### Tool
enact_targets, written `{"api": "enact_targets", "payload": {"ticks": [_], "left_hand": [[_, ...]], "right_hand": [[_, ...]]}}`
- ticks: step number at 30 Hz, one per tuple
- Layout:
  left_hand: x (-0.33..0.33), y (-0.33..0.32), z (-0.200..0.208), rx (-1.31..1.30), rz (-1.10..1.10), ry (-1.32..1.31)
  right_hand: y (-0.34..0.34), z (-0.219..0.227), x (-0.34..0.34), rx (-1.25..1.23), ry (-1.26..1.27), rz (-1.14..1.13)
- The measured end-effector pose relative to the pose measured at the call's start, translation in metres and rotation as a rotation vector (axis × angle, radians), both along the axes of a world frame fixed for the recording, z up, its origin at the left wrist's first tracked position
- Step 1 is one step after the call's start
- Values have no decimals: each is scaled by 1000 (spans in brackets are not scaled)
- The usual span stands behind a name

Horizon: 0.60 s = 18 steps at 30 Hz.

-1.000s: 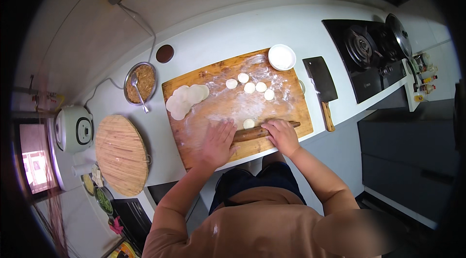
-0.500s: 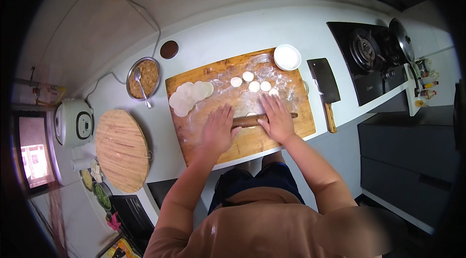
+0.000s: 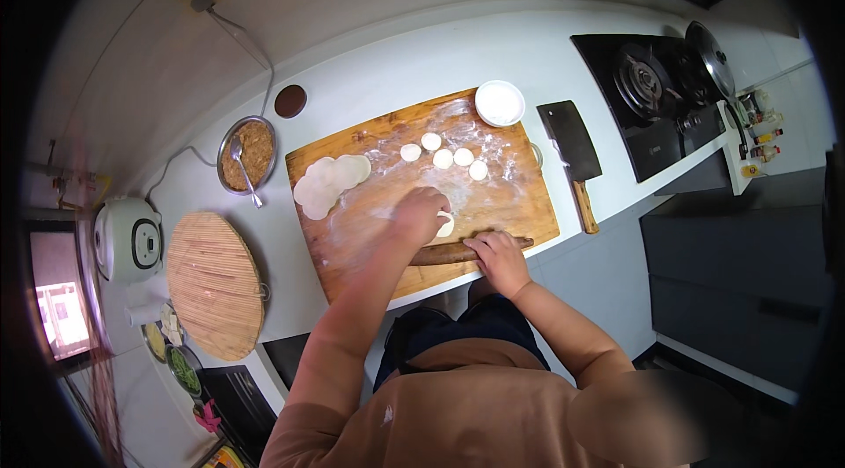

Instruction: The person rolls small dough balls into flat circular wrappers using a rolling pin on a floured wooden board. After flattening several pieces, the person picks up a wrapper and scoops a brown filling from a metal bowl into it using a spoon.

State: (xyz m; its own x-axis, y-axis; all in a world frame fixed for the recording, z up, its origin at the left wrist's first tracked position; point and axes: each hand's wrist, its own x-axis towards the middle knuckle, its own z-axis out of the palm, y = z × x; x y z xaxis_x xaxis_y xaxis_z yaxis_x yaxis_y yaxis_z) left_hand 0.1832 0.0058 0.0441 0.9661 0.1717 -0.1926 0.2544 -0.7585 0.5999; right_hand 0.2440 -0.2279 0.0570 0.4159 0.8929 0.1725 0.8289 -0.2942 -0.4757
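Observation:
My left hand [image 3: 422, 213] is closed on the edge of a small dough wrapper [image 3: 445, 223] in the middle of the wooden board [image 3: 378, 195]. Near the board's front edge, my right hand [image 3: 499, 258] grips the right part of a dark wooden rolling pin [image 3: 440, 254]. Several small flattened dough rounds [image 3: 443, 158] lie behind my hands on the floured wood. At the board's left, rolled-out wrappers [image 3: 327, 186] overlap in a pile. A white bowl of flour [image 3: 500, 104] stands at the far right corner.
A cleaver [image 3: 572, 151] lies right of the board, before the gas stove [image 3: 647, 89]. To the left are a steel bowl of filling [image 3: 247, 155] with a spoon, a round slatted tray [image 3: 214, 283] and a rice cooker [image 3: 130, 239]. A brown lid [image 3: 290, 101] sits behind.
The rolling pin has come back toward me, with only my right hand on it now. My left hand has left the pin and taken the wrapper's edge. The view has shifted slightly.

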Motion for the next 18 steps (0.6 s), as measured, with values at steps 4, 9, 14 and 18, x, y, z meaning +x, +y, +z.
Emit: {"api": "enact_targets", "payload": {"ticks": [4,9,14,18], "left_hand": [[-3,2,7,-54,-33,-117],[-37,9,23,-56,-133,-353],[-90,8,17,136,-85,-231],[-106,-19,30,391,-89,25]], "right_hand": [[-12,3,-1,3,9,4],[-17,9,-1,3,23,18],[-12,11,4,-31,40,-5],[3,4,17,-40,17,11]]}}
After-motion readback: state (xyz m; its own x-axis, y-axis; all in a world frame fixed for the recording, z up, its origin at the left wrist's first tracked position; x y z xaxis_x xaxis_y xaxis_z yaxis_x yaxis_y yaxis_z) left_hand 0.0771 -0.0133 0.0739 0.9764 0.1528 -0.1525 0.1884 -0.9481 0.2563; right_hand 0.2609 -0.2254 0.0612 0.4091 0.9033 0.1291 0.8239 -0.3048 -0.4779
